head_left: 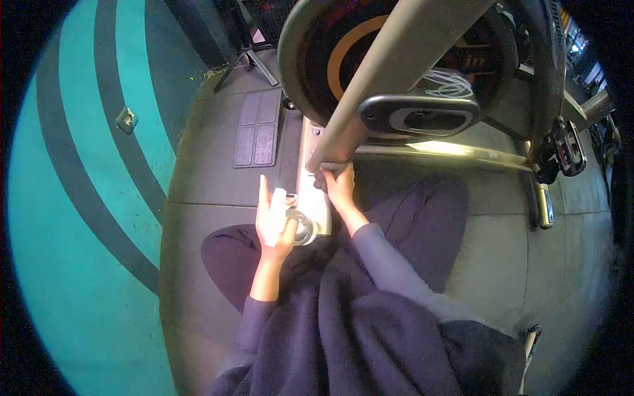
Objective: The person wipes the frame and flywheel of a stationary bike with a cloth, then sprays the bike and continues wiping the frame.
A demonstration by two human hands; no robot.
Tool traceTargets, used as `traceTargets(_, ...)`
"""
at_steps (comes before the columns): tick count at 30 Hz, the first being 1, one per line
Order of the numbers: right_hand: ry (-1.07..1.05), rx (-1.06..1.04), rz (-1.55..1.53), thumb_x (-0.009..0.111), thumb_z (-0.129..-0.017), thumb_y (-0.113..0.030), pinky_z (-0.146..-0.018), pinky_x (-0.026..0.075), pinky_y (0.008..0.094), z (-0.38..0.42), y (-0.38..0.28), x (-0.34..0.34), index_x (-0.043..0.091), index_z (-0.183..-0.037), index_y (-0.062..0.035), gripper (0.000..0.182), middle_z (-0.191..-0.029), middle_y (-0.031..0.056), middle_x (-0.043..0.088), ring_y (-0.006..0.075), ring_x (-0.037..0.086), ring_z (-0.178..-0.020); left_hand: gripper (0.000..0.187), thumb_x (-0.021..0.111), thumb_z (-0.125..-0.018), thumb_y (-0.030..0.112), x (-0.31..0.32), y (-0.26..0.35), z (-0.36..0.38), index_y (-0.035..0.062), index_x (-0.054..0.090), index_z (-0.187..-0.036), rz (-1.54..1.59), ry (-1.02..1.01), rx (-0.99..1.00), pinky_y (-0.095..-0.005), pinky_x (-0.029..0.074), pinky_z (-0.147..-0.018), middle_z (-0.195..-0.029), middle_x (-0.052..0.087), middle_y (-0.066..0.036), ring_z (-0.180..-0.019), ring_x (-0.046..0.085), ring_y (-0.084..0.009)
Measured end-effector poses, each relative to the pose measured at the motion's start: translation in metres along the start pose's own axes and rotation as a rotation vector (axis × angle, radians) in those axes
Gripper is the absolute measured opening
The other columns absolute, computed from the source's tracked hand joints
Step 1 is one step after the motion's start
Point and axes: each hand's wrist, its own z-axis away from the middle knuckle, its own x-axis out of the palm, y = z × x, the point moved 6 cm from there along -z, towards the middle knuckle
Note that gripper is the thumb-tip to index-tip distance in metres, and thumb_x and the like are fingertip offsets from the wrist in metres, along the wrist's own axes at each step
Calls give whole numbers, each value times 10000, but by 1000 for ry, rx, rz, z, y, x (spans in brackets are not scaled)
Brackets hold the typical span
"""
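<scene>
White folded cloth [276, 212] in my left hand [274, 224], low by the pale metal base bar [316, 198] of an exercise bike.

My left fingers close around the one cloth; a round grey cap [304, 226] behind is half hidden. My right hand [339, 186] pinches something at the beige frame tube [389, 72]; I cannot make out what. One dark flywheel [396, 46], cut off above.

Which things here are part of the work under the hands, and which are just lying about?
In hand:
left hand around a clear cup
right hand at the frame bar's base
white base plate

Lying about:
floor mat
pedal
tripod stand
</scene>
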Motion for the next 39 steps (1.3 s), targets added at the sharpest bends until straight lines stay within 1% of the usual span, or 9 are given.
traceTargets(8,265,-351,-295,676,-867,-362,-844,448,443,-22,-133,-70,568,-933,51,432,-921,213,645,369,615,-880,866,523,-644,42,-1,7,1,-75,238,-1454,29,0,26,-318,490,-828,-892,620,-116,-835,611,-230)
traceTargets(13,228,-379,-283,729,-837,-244,-853,451,406,-35,-117,-62,562,-975,31,350,-922,172,659,319,623,-891,865,512,-646,28,3,11,-4,-64,234,-1460,59,-9,-78,-309,493,-814,-888,621,-110,-826,615,-225)
traceTargets(16,343,-566,-9,745,-782,-277,-874,420,470,-23,-108,-56,559,-1005,48,436,-976,209,626,403,580,-930,870,511,-647,25,4,11,-6,-48,230,-1467,-9,-26,-70,-304,497,-803,-892,625,-105,-827,615,-216)
traceTargets(19,222,-309,84,715,-779,-294,-877,415,475,-12,-37,-24,575,-982,38,414,-990,239,601,433,549,-950,873,511,-648,22,7,12,-7,-37,228,-1472,77,-7,-107,-302,499,-801,-913,622,-107,-832,617,-211)
traceTargets(23,-85,-26,206,679,-824,-275,-823,478,465,6,-66,-39,577,-1051,36,398,-1063,270,590,412,571,-1016,870,506,-653,19,8,11,-6,-29,227,-1476,116,-19,-82,-301,497,-802,-995,588,-121,-856,620,-208)
traceTargets(26,-558,1,256,642,-880,-274,-895,479,386,-5,-83,-53,579,-1160,9,403,-1167,215,606,330,591,-1076,874,512,-656,12,7,18,-8,-36,212,-1476,115,-28,-107,-305,498,-802,-1000,576,-114,-879,621,-204)
traceTargets(29,-942,138,-349,595,-941,-278,-988,409,313,8,-135,-84,577,-1233,-35,381,-1216,56,610,154,536,-1121,870,521,-655,10,5,13,-7,-27,230,-1474,62,-27,-15,-307,499,-796,-969,602,-137,-867,625,-201)
traceTargets(35,-438,252,-1216,555,-856,-590,-1065,365,388,3,-194,-182,419,-1375,-46,764,-1358,106,493,232,479,-1232,844,520,-650,7,7,5,-5,-34,272,-1455,96,-19,-11,-317,500,-792,-976,619,-148,-853,626,-211)
traceTargets(39,-66,-211,-1242,539,-857,-606,-1064,357,400,-6,-303,-280,367,-1403,-41,804,-1395,104,432,250,450,-1249,864,526,-642,-9,3,13,-8,-23,259,-1464,133,-20,-101,-319,502,-793,-958,614,-143,-849,616,-209)
